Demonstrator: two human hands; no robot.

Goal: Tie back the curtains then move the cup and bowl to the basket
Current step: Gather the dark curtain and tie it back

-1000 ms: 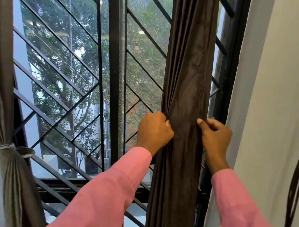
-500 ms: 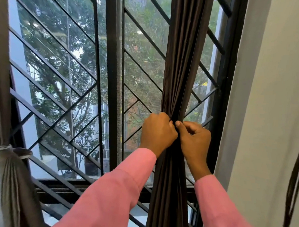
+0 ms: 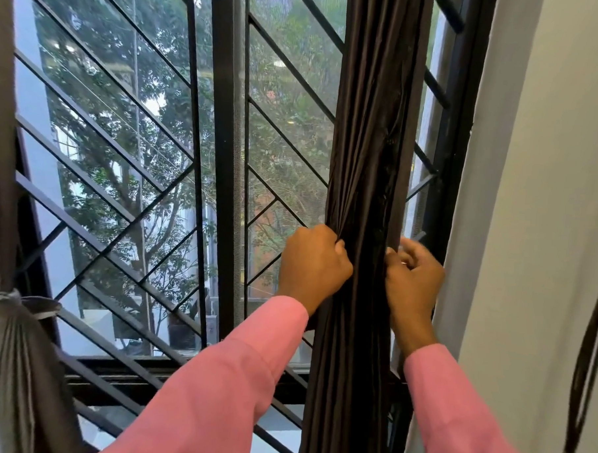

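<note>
A dark brown curtain point(image 3: 373, 144) hangs gathered in folds at the right side of the window. My left hand point(image 3: 311, 261) grips its left edge with curled fingers. My right hand point(image 3: 413, 276) is at its right edge, fingers curled and blurred; they seem to pinch the fabric. At the far left a second curtain point(image 3: 17, 368) is bunched and bound by a pale tie point(image 3: 10, 299). No cup, bowl or basket is in view.
A black metal window grille point(image 3: 222, 154) with diagonal bars fills the middle, with trees behind it. A white wall point(image 3: 548, 203) stands to the right. A dark cord point(image 3: 589, 376) hangs at the far right edge.
My right hand drew in to meet my left hand, bunching the curtain narrow, then moved back out to the right edge. My left hand stayed gripping the left edge.
</note>
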